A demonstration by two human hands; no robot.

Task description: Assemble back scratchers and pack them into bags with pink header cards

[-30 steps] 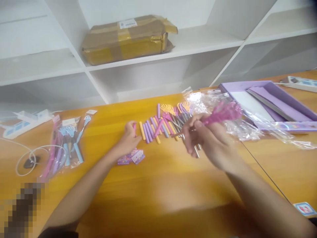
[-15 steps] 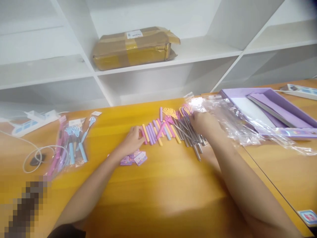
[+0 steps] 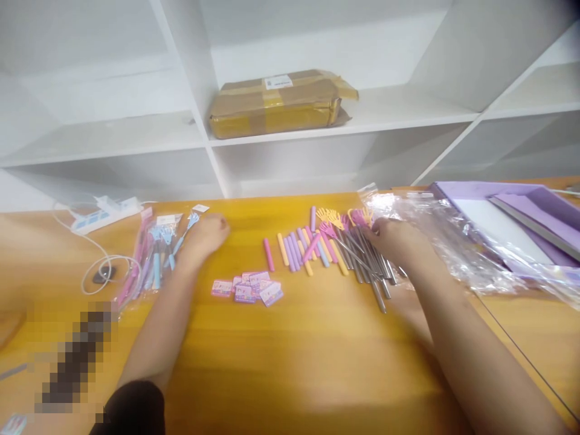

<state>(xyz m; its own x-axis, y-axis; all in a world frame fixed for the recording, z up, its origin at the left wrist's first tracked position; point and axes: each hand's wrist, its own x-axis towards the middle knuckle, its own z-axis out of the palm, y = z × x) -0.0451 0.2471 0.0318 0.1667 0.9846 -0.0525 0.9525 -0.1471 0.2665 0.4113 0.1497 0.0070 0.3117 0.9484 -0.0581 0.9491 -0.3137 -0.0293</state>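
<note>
My right hand is closed at the upper right of a pile of metal-rod back scratchers, its fingertips on the rods just below the pink claw heads. Yellow claw heads lie at the pile's upper left. Beside the rods is a row of purple, yellow, pink and blue handle tubes. One pink tube lies apart at the row's left end. My left hand is over the table, close to a light-blue back scratcher. Its fingers are blurred and partly hidden.
Small printed cards lie in front of the tubes. Bagged blue back scratchers, a white cable and a power strip are at left. Clear plastic bags and a purple box are at right. A taped carton sits on the shelf.
My left hand has let go of the pink tube and moved left, away from the row. My right hand stays at the rods. The view has shifted left, uncovering the cards.
</note>
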